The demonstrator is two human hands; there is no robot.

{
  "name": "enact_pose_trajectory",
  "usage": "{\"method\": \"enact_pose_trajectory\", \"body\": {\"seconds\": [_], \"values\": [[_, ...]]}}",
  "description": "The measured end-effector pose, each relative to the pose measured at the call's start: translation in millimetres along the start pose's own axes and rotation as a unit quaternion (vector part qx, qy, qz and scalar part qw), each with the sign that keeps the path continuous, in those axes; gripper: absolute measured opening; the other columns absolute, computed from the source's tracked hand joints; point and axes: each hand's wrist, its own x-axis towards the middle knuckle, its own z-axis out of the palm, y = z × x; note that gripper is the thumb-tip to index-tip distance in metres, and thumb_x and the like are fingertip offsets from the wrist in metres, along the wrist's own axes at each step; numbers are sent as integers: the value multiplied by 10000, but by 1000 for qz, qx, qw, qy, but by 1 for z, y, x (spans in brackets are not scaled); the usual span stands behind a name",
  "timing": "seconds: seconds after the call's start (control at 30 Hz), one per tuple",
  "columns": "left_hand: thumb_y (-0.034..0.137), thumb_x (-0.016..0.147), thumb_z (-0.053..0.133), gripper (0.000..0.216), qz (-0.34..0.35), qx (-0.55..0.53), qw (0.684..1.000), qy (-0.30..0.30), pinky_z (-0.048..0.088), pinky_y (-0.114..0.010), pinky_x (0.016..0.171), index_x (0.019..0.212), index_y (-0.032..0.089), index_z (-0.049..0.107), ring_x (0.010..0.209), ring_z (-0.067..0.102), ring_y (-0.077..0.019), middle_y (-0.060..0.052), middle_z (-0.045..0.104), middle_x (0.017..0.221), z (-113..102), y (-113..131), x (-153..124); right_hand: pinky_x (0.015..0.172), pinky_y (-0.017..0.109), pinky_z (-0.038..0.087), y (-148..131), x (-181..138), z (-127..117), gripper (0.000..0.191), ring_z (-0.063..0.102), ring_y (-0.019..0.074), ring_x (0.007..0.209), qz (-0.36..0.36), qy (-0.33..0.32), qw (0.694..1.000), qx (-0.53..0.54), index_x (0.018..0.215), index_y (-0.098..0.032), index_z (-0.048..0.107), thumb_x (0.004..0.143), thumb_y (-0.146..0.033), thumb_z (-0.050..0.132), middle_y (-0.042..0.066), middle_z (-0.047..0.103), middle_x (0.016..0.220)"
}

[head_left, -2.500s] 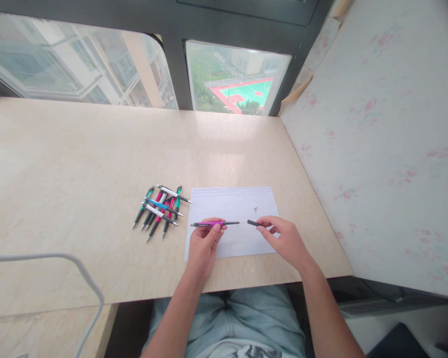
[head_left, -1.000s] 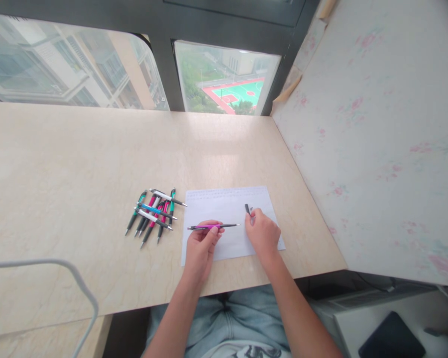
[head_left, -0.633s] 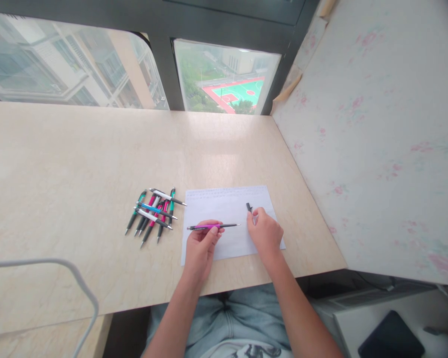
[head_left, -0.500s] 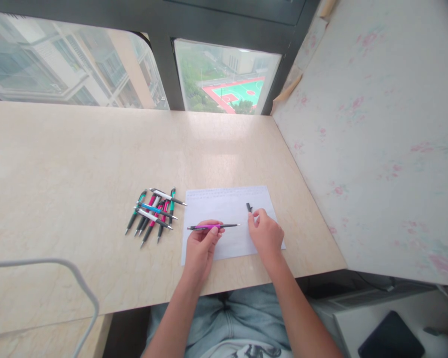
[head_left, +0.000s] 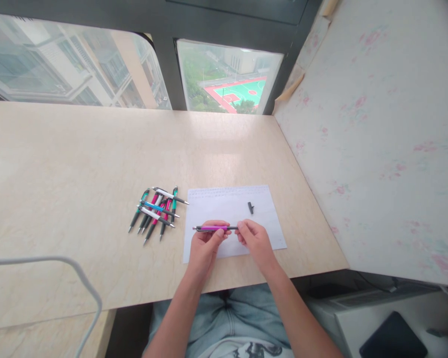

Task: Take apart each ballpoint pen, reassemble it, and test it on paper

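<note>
A purple pen (head_left: 213, 228) lies level across my left hand (head_left: 206, 241), whose thumb and fingers close on its barrel. My right hand (head_left: 254, 238) pinches the dark tip end of the same pen, so the point itself is hidden by the fingers. Both hands are above a white sheet of paper (head_left: 231, 204) with faint handwriting along its top. A small black cap-like piece (head_left: 251, 208) rests on the sheet, just beyond my right hand and apart from it.
Left of the paper is a crossed pile of several click pens (head_left: 155, 211) in white, blue, pink and green. A grey cable (head_left: 74, 271) curves over the table (head_left: 97, 159) at lower left. Floral wallpaper (head_left: 377, 149) borders the right side, windows the back.
My right hand has let go of the black piece, leaving it on the paper, and has moved left and closed on the pen's tip end. My left hand still holds the pen.
</note>
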Motion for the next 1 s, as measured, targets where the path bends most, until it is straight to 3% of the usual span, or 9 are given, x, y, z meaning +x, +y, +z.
{"method": "enact_pose_trajectory", "body": {"seconds": [0.27, 0.63, 0.77, 0.87, 1.0], "values": [[249, 717, 799, 178, 17, 16, 1000, -5, 540, -245, 746, 862, 166, 737, 745, 681, -138, -70, 738, 921, -2, -3, 0, 472, 224, 315, -11, -2, -5, 446, 399, 99, 473, -19, -4, 998, -53, 612, -184, 570, 914, -505, 502, -40, 460, 498], [239, 681, 828, 183, -10, -64, 998, 19, 531, -195, 676, 811, 164, 723, 672, 660, -98, -51, 737, 840, -6, -2, 2, 532, 248, 338, -19, 1, 0, 346, 442, 108, 533, -169, -2, 979, -111, 623, -182, 611, 906, -377, 564, -13, 533, 570], [240, 709, 806, 159, 7, -64, 998, -2, 518, -211, 693, 828, 172, 726, 690, 638, -96, -47, 717, 884, -7, -4, 3, 500, 236, 316, -7, -2, 18, 386, 421, 99, 503, -74, 37, 996, 46, 630, -184, 573, 894, -467, 574, -29, 497, 537], [231, 745, 771, 121, 64, -29, 997, -33, 502, -248, 740, 846, 186, 722, 758, 616, -114, -39, 673, 969, -7, -7, 2, 456, 229, 234, -1, -7, 36, 471, 317, 79, 464, 15, 43, 985, 165, 574, -187, 493, 865, -547, 582, -55, 395, 499], [331, 866, 640, 177, 110, 58, 989, -78, 465, -277, 697, 926, 181, 715, 733, 562, -140, -37, 612, 844, -9, -8, 0, 453, 239, 159, -2, -7, 43, 538, 255, 70, 451, 71, 39, 966, 245, 510, -193, 408, 846, -574, 587, -66, 326, 467]]}}
